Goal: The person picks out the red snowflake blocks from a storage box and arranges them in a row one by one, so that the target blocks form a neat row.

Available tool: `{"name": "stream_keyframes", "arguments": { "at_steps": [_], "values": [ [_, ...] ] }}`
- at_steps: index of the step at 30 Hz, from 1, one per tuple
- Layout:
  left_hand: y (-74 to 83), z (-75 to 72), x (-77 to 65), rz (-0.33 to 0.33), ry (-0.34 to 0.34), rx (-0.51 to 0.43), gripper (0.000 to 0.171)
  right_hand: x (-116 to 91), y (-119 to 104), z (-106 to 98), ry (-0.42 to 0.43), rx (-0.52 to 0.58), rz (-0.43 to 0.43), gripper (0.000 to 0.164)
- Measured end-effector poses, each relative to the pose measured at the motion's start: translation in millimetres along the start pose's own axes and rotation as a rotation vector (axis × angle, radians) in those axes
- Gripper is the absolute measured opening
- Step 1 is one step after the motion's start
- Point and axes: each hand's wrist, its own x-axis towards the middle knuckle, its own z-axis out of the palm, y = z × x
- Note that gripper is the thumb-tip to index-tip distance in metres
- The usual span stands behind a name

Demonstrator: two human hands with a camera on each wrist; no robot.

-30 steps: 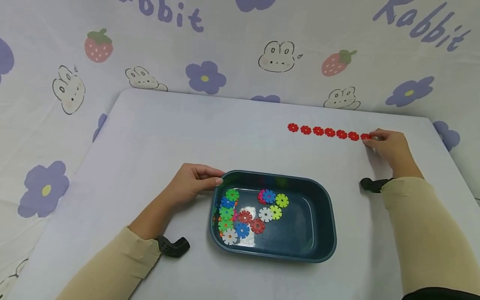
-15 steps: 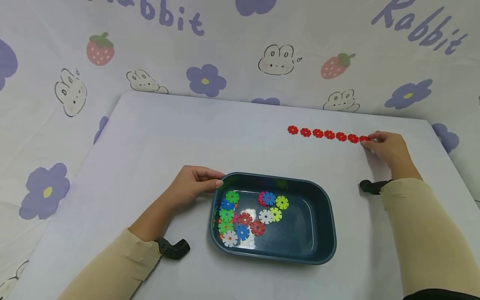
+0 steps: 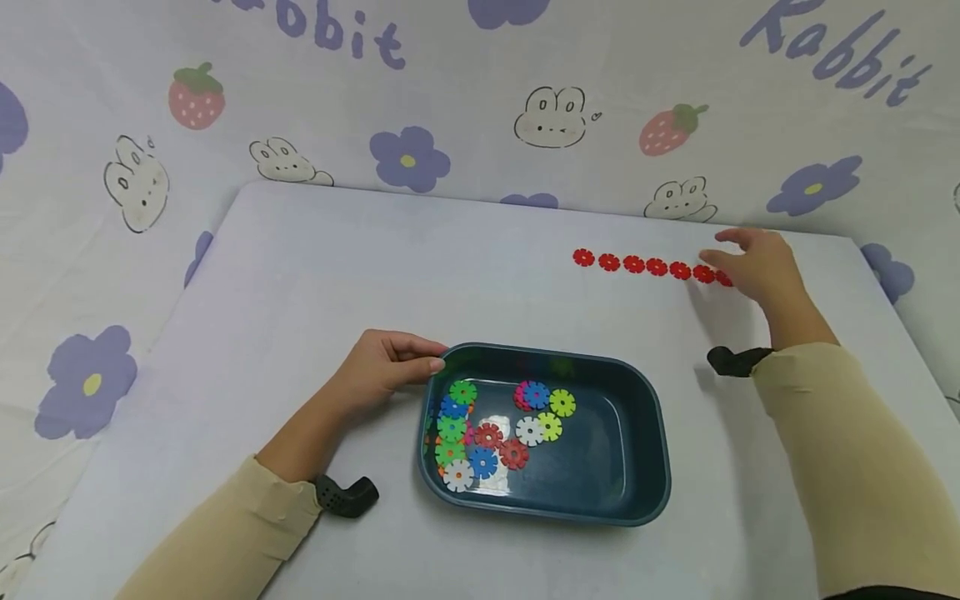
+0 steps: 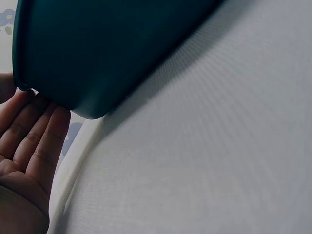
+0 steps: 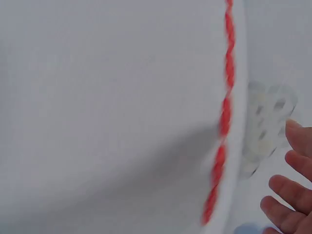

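Note:
In the head view, my left hand (image 3: 382, 362) pinches the far left corner of a dark teal plastic basin (image 3: 658, 454). Its thumb lies over the rim, and in the left wrist view the fingers (image 4: 51, 141) press against the outer wall. Snowflake building discs in several colours, such as a blue disc (image 3: 483, 462), lie in the basin, mostly on its left side. Beyond it runs a row of red snowflake discs (image 3: 657, 267). My right hand (image 3: 761, 262) hovers over the row's right end with spread fingers and nothing in them, partly covering the last red disc.
The white table (image 3: 352, 258) ends at the back against a printed cloth (image 3: 465, 75) with rabbits, strawberries and flowers. Black wrist devices, one at the left cuff (image 3: 348, 496) and one at the right cuff (image 3: 738, 362), stick out over the table.
My right hand has let go of the last red disc, lifted, and spread its fingers, moving slightly back and left. My left hand and the basin stay in place.

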Motion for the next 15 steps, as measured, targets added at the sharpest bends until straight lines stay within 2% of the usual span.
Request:
{"name": "stream_keyframes", "arguments": {
  "at_steps": [6, 10, 13, 15],
  "values": [
    [-0.1, 0.2, -0.8, 0.006, 0.0, -0.006, 0.027, -37, -78, 3, 0.04, 0.087, -0.259, 0.061],
    [0.0, 0.4, -0.8, 0.003, 0.001, -0.005, 0.028, -72, -123, 12, 0.043, 0.126, -0.525, 0.04],
    [0.1, -0.2, -0.4, -0.001, -0.001, 0.001, 0.028, -98, -148, 24, -0.015, 0.145, -0.736, 0.026],
    [0.5, -0.7, 0.3, 0.001, -0.001, 0.005, 0.028, -115, -160, 35, -0.116, 0.138, -0.845, 0.023]
  ]
}}
